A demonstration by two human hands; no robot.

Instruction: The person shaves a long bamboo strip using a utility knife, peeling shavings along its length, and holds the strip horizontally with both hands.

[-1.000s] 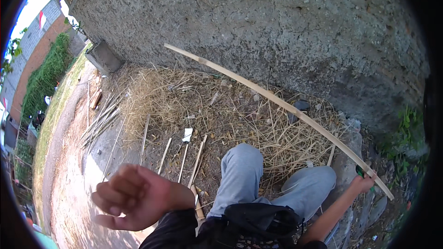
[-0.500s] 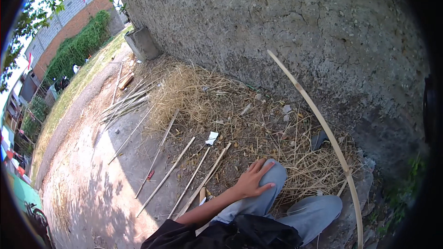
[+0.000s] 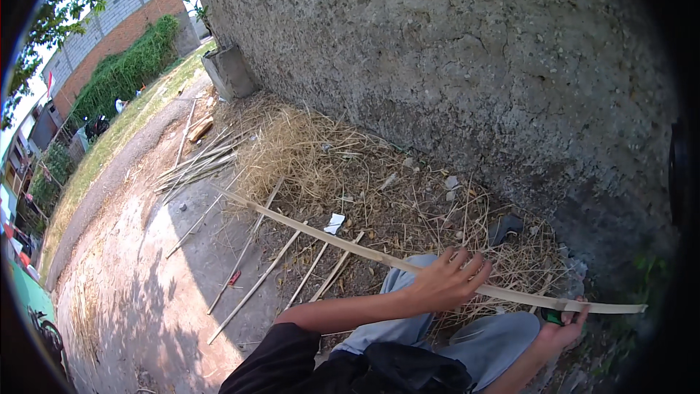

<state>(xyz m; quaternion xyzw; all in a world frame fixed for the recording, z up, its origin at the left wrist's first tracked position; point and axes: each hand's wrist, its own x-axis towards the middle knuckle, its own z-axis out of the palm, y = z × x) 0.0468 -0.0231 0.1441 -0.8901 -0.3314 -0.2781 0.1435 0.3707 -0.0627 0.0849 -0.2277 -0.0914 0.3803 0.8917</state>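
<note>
Beside the rough grey wall (image 3: 408, 51), the long pale strip (image 3: 313, 230) goes slantwise across the person's front, from over the ground at the left, past the knees, to a little beyond the right hand (image 3: 565, 328). If it swings far upward, it could knock against this wall, because its left part has no support that I can see. Lower down, its far end could catch in the dry straw (image 3: 270, 153) or push the sticks (image 3: 251, 299) lying beneath. A slip could also bring the strip onto the legs (image 3: 496, 339), and a raw edge, if sharp, may scratch the left hand (image 3: 448, 281), which lies over the middle of the strip. The right fingers pinch the strip near its right end; the left fingers are bent and a little spread, but I cannot tell if they grip. The green thing (image 3: 552, 315) in the right palm could, I judge, make that hold weaker. As for what is hidden, the left hand covers a piece of the strip, its own palm is not seen, most of the green thing is masked, and the small red thing (image 3: 233, 278) among the sticks is too small to identify.
</note>
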